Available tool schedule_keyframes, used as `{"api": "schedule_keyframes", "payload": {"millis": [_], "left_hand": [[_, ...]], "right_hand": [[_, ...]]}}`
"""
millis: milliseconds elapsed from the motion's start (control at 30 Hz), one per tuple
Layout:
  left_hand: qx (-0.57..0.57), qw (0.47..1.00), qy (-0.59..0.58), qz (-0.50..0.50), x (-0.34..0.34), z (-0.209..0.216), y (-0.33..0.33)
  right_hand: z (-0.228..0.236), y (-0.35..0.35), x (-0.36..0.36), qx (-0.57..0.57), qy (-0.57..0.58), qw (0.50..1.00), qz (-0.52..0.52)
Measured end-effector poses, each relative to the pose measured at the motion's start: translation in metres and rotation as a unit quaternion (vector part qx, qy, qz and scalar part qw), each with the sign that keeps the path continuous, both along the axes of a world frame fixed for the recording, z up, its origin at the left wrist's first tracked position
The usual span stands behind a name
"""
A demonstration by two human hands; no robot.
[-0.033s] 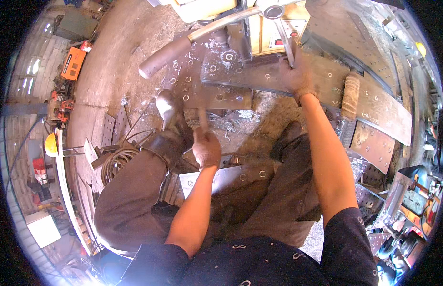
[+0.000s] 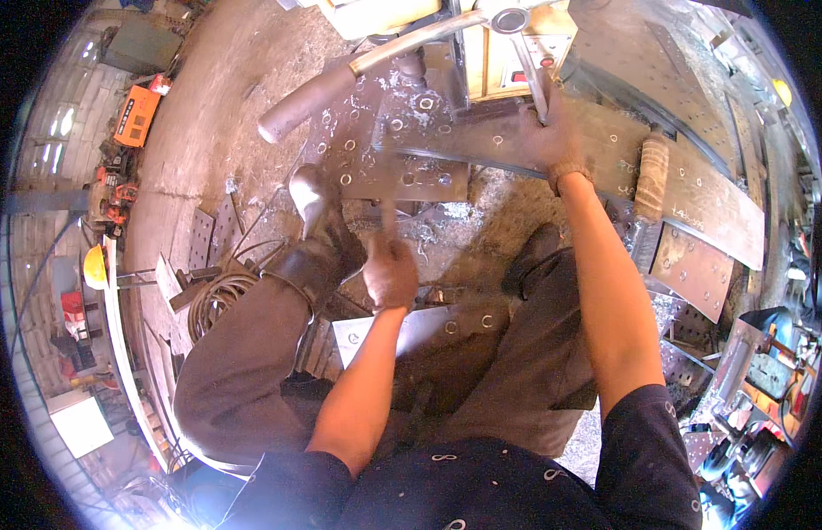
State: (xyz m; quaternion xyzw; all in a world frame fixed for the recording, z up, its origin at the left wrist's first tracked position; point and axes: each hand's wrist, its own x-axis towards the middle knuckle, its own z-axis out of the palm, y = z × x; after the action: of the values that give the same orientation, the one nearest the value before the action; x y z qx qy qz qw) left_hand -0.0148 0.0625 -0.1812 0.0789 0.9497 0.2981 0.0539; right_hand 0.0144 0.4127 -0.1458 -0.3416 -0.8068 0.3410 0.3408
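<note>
My left hand (image 2: pixel 391 272), in a work glove, is closed round a slim upright handle (image 2: pixel 389 208) at the middle of the view. Motion smears the handle, and I cannot make out the tool's head. My right hand (image 2: pixel 552 137), also gloved, is closed at the lower end of a long shiny metal bar (image 2: pixel 528 71). The bar slants up to a round metal ring (image 2: pixel 509 20). Beneath the right hand lies a long flat steel plate (image 2: pixel 605 146) with round holes. Another drilled plate (image 2: pixel 420 181) lies beyond the left hand.
A curved bar with a dark cylindrical grip (image 2: pixel 305 104) extends left from the ring. A yellowish box (image 2: pixel 495 66) stands behind the plates. A ribbed roller-like piece (image 2: pixel 651 177) rests on the long plate. Coiled cable (image 2: pixel 221 305) lies beside my left leg; metal offcuts surround my boots.
My left hand has shifted slightly right, and the handle has swung with it into a more blurred, upright position. The right hand and its bar stay almost in place.
</note>
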Motion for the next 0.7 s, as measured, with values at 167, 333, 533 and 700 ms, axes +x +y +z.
{"api": "schedule_keyframes", "payload": {"millis": [167,333,533,700], "left_hand": [[-0.021,0.986,-0.079,-0.146,0.004,0.017,0.036],[-0.086,0.982,-0.067,-0.156,-0.026,0.029,0.061],[-0.093,0.994,-0.032,-0.04,-0.127,0.024,0.1],[-0.113,0.99,-0.059,0.053,-0.17,0.004,0.063]], "right_hand": [[0.027,-0.006,-0.006,-0.035,-0.085,0.996,0.002],[0.018,-0.005,-0.004,-0.044,-0.051,0.998,-0.003],[0.023,-0.003,-0.002,-0.054,-0.05,0.997,0.01],[0.026,-0.009,-0.005,-0.079,-0.061,0.995,0.011]]}}
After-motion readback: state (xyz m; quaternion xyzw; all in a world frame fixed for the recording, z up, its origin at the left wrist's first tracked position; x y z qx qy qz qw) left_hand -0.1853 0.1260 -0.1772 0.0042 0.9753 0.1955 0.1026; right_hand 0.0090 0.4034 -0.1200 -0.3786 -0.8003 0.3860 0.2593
